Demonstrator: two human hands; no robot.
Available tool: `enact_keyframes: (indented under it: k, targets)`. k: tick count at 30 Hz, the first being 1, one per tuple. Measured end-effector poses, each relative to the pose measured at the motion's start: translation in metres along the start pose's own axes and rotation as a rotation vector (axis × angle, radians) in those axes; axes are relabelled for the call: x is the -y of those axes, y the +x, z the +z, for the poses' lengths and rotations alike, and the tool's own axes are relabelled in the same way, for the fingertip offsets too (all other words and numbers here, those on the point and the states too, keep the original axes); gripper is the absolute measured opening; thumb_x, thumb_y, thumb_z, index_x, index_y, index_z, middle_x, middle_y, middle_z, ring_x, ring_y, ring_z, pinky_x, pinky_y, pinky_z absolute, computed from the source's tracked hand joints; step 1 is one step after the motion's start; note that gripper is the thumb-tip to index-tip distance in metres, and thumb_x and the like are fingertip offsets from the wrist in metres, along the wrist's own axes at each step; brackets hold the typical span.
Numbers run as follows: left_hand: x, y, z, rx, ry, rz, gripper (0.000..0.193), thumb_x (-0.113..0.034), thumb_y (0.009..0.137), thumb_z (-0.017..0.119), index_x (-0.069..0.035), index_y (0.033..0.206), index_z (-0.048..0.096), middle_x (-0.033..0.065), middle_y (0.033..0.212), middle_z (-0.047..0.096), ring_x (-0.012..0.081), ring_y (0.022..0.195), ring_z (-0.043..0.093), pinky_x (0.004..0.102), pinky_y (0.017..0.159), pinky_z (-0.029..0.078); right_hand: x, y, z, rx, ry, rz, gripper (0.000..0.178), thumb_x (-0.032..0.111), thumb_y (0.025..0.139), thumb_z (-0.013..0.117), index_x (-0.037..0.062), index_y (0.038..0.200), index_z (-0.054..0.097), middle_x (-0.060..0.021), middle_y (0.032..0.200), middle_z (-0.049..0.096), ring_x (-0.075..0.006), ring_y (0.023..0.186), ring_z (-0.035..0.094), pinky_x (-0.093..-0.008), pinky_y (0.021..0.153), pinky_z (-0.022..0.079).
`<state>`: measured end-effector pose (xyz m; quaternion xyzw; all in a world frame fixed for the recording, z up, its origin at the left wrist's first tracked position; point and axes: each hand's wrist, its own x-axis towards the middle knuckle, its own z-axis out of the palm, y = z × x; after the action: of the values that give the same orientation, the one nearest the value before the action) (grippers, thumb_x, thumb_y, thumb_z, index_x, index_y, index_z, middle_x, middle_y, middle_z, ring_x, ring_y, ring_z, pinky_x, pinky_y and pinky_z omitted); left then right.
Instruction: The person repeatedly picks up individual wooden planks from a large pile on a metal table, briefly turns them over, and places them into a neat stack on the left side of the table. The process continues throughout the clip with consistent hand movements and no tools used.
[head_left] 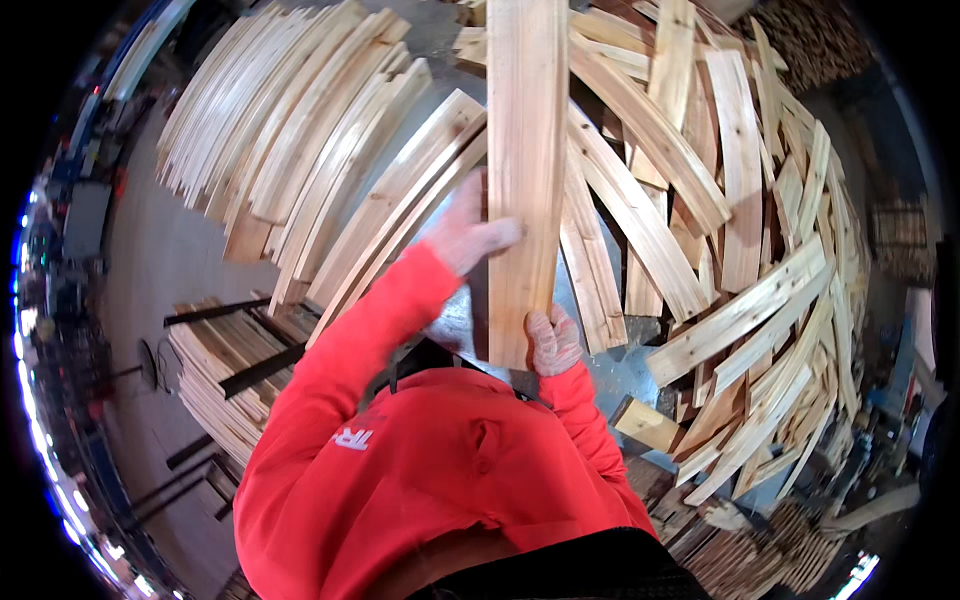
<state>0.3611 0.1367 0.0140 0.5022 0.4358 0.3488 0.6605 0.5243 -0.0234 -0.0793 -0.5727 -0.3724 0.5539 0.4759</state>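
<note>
A long, pale wooden board (525, 150) stretches away from my body, its near end close to my waist. My left hand (470, 228) grips its left edge, with the thumb lying over the top face and the other fingers hidden below. Close to the near end, my right hand (554, 341) wraps round the board's right edge. Both hands wear whitish gloves. Just left of the held board, two loose boards (400, 190) lie side by side on the metal tabletop (590, 285).
Neatly lined boards (290, 110) fill the far left. On the right, a big jumbled pile of boards (740, 170) spreads round to my side, with a short offcut (648, 424) near me. At lower left, a rack with dark metal arms (262, 370) holds more boards.
</note>
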Motion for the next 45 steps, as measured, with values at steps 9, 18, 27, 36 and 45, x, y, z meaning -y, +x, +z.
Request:
enact_keyframes:
  k: [9,18,27,36,45]
  targets:
    - [0.026,-0.006,0.028,0.077,-0.141,-0.094,0.056,-0.023,0.069,0.079,0.001,0.116,0.062,0.0089,0.099,0.068,0.0166,0.087,0.065,0.0302,0.08,0.053,0.073,-0.007,0.011,-0.045,-0.275,-0.248,0.045,0.04,0.094,0.05,-0.0013,0.107,0.064,-0.0054,0.075,0.062,-0.0161,0.067,0.056,-0.0308,0.061,0.044]
    - [0.023,-0.012,0.019,0.131,-0.243,-0.089,0.062,-0.029,0.068,0.081,0.0,0.118,0.061,0.0084,0.1,0.068,0.0165,0.088,0.065,0.0303,0.079,0.053,0.074,0.0,0.012,0.048,-0.155,-0.182,0.041,0.033,0.09,0.056,-0.005,0.102,0.065,-0.0128,0.081,0.068,-0.0183,0.073,0.065,-0.031,0.066,0.05]
    - [0.032,-0.009,0.025,-0.053,-0.18,-0.045,0.054,-0.021,0.071,0.081,0.0,0.116,0.059,0.008,0.098,0.067,0.0148,0.083,0.064,0.0292,0.073,0.054,0.043,0.018,0.018,-0.155,-0.008,-0.114,0.038,0.032,0.092,0.055,-0.0047,0.097,0.063,-0.0107,0.077,0.065,-0.0167,0.07,0.061,-0.032,0.064,0.049]
    - [0.009,-0.015,0.03,0.001,-0.27,-0.133,0.051,-0.02,0.07,0.083,0.0,0.112,0.062,0.0077,0.094,0.068,0.0142,0.08,0.065,0.0282,0.069,0.055,0.058,0.023,0.015,-0.1,0.064,-0.185,0.039,0.034,0.092,0.054,-0.0039,0.097,0.062,-0.0087,0.076,0.065,-0.0151,0.07,0.06,-0.0313,0.062,0.047]
    - [0.017,0.013,0.034,-0.084,-0.068,-0.073,0.051,-0.025,0.073,0.081,0.001,0.112,0.062,0.0093,0.096,0.069,0.0189,0.082,0.067,0.0321,0.075,0.055,0.029,0.033,-0.002,-0.033,0.035,-0.075,0.048,0.037,0.089,0.06,-0.0018,0.117,0.057,-0.0066,0.094,0.066,-0.0141,0.082,0.061,-0.0281,0.072,0.049]
